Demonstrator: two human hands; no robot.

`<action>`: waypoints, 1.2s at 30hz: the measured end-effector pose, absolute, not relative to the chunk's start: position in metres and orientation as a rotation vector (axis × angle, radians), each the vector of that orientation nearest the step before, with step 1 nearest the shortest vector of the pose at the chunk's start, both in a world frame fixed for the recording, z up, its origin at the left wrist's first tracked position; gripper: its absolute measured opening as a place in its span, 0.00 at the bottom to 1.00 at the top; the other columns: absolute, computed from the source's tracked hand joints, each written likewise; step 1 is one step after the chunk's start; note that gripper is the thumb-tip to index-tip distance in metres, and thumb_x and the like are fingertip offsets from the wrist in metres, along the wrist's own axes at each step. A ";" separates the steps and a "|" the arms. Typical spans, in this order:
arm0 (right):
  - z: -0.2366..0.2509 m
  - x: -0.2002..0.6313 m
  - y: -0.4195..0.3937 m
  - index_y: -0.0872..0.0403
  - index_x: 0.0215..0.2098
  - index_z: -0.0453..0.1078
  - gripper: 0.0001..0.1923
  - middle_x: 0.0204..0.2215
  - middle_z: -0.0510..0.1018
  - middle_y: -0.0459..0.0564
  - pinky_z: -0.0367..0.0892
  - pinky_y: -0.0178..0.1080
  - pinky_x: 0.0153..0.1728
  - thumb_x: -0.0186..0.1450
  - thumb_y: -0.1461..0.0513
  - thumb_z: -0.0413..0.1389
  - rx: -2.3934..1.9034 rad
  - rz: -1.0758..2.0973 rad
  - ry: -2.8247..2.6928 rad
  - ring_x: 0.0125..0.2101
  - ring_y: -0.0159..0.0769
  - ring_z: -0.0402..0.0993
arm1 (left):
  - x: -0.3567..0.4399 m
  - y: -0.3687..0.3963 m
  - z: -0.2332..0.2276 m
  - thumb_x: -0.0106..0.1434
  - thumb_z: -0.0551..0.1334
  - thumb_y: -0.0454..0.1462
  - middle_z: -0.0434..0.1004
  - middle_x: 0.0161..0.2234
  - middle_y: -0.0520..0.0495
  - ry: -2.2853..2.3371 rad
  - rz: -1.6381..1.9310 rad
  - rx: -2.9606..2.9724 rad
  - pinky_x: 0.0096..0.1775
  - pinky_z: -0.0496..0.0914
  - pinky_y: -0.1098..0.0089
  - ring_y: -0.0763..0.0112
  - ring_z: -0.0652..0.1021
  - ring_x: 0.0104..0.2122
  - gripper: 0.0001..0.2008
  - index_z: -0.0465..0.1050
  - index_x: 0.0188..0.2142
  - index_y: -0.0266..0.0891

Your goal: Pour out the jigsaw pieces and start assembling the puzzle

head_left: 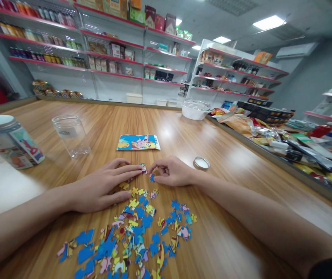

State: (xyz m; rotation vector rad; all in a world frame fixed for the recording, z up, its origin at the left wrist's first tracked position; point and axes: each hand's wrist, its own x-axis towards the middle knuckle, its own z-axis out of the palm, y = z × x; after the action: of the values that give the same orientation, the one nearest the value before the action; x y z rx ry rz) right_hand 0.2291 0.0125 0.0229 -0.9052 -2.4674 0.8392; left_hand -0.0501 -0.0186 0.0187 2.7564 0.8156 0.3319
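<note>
My left hand (103, 186) lies flat on the wooden table, fingers stretched out. Its fingertips touch a small puzzle piece (143, 168) with pink and white print. Just to the right, my right hand (174, 171) is closed in a pinch, thumb and forefinger on a blue and pink puzzle piece (152, 178) near the first one. Many loose puzzle pieces (138, 230), blue, yellow and pink, are spread in front of me below both hands. Beyond the fingers lies a picture card (138, 142) with a cartoon on a blue ground.
A clear jar (72, 135) and a larger lidded tub (11, 141) stand at the left. By my right wrist is a round silver-rimmed lid (201, 163). A white basin (195, 110) sits at the far edge. Packaged goods (259, 131) fill the right side, with shelves behind.
</note>
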 end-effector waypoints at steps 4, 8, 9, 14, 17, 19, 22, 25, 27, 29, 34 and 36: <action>0.028 0.237 0.022 0.58 0.40 0.73 0.14 0.17 0.61 0.36 0.52 0.30 0.21 0.60 0.57 0.62 -0.882 1.259 -2.389 0.18 0.24 0.56 | -0.051 -0.018 0.018 0.71 0.56 0.47 0.57 0.67 0.51 0.802 0.354 2.757 0.62 0.60 0.54 0.54 0.61 0.62 0.30 0.49 0.69 0.54; 0.055 0.239 0.012 0.58 0.29 0.72 0.13 0.18 0.69 0.39 0.55 0.29 0.21 0.57 0.55 0.65 -0.845 1.626 -2.679 0.19 0.23 0.61 | -0.052 -0.017 0.017 0.71 0.56 0.47 0.56 0.68 0.52 0.807 0.347 2.777 0.62 0.60 0.54 0.53 0.60 0.62 0.30 0.48 0.69 0.54; 0.065 0.237 0.005 0.57 0.29 0.72 0.12 0.17 0.68 0.38 0.55 0.29 0.20 0.57 0.57 0.66 -0.820 1.656 -2.784 0.18 0.23 0.60 | -0.052 -0.017 0.017 0.71 0.56 0.47 0.55 0.68 0.52 0.810 0.335 2.786 0.62 0.59 0.54 0.54 0.60 0.62 0.31 0.47 0.69 0.54; 0.100 0.223 -0.032 0.54 0.26 0.74 0.08 0.19 0.72 0.39 0.54 0.32 0.23 0.55 0.61 0.68 -0.860 0.852 -3.260 0.20 0.24 0.63 | -0.051 -0.017 0.016 0.71 0.55 0.47 0.52 0.69 0.53 0.826 0.287 2.793 0.63 0.58 0.55 0.55 0.58 0.63 0.31 0.46 0.69 0.54; 0.108 0.225 -0.036 0.54 0.26 0.76 0.06 0.21 0.75 0.43 0.50 0.34 0.24 0.58 0.60 0.65 -1.057 0.449 -3.262 0.21 0.27 0.61 | -0.051 -0.017 0.016 0.71 0.56 0.47 0.54 0.68 0.53 0.827 0.313 2.775 0.63 0.58 0.54 0.54 0.59 0.62 0.31 0.47 0.69 0.54; 0.109 0.230 -0.034 0.53 0.26 0.76 0.04 0.21 0.75 0.44 0.49 0.35 0.24 0.57 0.62 0.65 -1.181 0.344 -3.261 0.20 0.28 0.60 | -0.051 -0.017 0.016 0.71 0.56 0.47 0.54 0.68 0.53 0.822 0.325 2.767 0.62 0.59 0.54 0.54 0.60 0.62 0.30 0.48 0.69 0.54; 0.110 0.237 -0.030 0.53 0.26 0.77 0.03 0.20 0.74 0.43 0.48 0.35 0.24 0.54 0.66 0.66 -1.270 0.376 -3.273 0.19 0.27 0.59 | -0.052 -0.017 0.017 0.71 0.56 0.46 0.55 0.68 0.53 0.821 0.323 2.766 0.62 0.59 0.55 0.54 0.60 0.62 0.30 0.48 0.69 0.54; 0.109 0.237 -0.031 0.53 0.25 0.76 0.05 0.19 0.74 0.42 0.48 0.35 0.23 0.52 0.68 0.66 -1.322 0.386 -3.275 0.18 0.26 0.58 | -0.052 -0.017 0.017 0.71 0.55 0.46 0.54 0.68 0.53 0.825 0.305 2.777 0.62 0.59 0.55 0.55 0.59 0.62 0.30 0.47 0.69 0.53; 0.108 0.235 -0.032 0.53 0.27 0.77 0.04 0.21 0.75 0.43 0.48 0.35 0.23 0.53 0.66 0.66 -1.329 0.383 -3.313 0.19 0.27 0.59 | -0.052 -0.016 0.017 0.71 0.55 0.46 0.53 0.69 0.53 0.821 0.298 2.784 0.63 0.59 0.55 0.55 0.59 0.62 0.30 0.47 0.69 0.53; 0.109 0.233 -0.033 0.53 0.30 0.78 0.04 0.23 0.77 0.44 0.48 0.35 0.23 0.55 0.63 0.66 -1.298 0.415 -3.370 0.21 0.29 0.62 | -0.052 -0.016 0.016 0.71 0.55 0.46 0.54 0.68 0.53 0.809 0.302 2.789 0.62 0.59 0.55 0.55 0.59 0.62 0.30 0.48 0.69 0.53; 0.113 0.230 -0.037 0.54 0.37 0.79 0.09 0.29 0.80 0.48 0.50 0.35 0.23 0.58 0.63 0.60 -1.233 0.399 -3.461 0.25 0.32 0.67 | -0.053 -0.015 0.015 0.71 0.56 0.46 0.54 0.68 0.51 0.798 0.325 2.790 0.62 0.60 0.56 0.55 0.59 0.63 0.30 0.49 0.69 0.51; 0.115 0.229 -0.040 0.54 0.38 0.79 0.10 0.30 0.80 0.49 0.49 0.35 0.23 0.59 0.65 0.57 -1.227 0.338 -3.475 0.25 0.32 0.67 | -0.053 -0.015 0.015 0.71 0.56 0.46 0.54 0.68 0.51 0.793 0.326 2.792 0.62 0.59 0.56 0.55 0.59 0.63 0.30 0.49 0.69 0.52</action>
State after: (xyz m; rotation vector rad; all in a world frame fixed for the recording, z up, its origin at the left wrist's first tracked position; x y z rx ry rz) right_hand 0.2293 -0.0401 0.1150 -1.2270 -3.4752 0.3377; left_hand -0.0534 -0.0147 0.0151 2.7918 0.7928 0.3263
